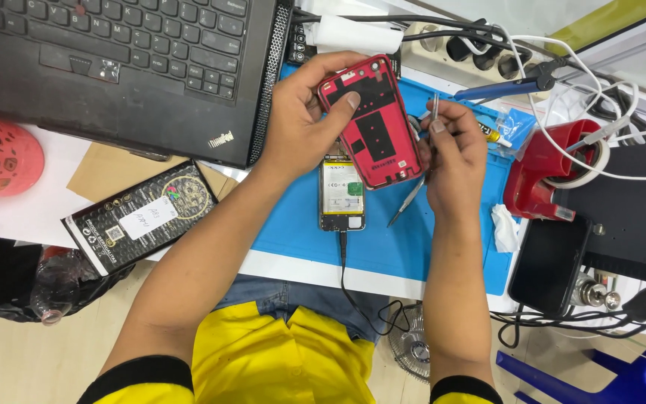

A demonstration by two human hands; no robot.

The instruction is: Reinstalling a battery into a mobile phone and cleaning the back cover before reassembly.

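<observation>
My left hand (304, 120) holds a red phone back cover (371, 123) by its left edge, inner side up, with black patches on it. My right hand (454, 153) touches the cover's right edge and grips metal tweezers (411, 200) whose tips point down-left. Under the cover an opened phone (342, 196) with its battery showing lies on the blue work mat (413, 239), a black cable plugged into its lower end.
A black laptop (121, 67) sits at the upper left, a black printed box (140, 217) below it. A red tape dispenser (547, 168), a dark phone (547, 263), a black unit (637, 209) and a power strip with cables (487, 49) stand at the right.
</observation>
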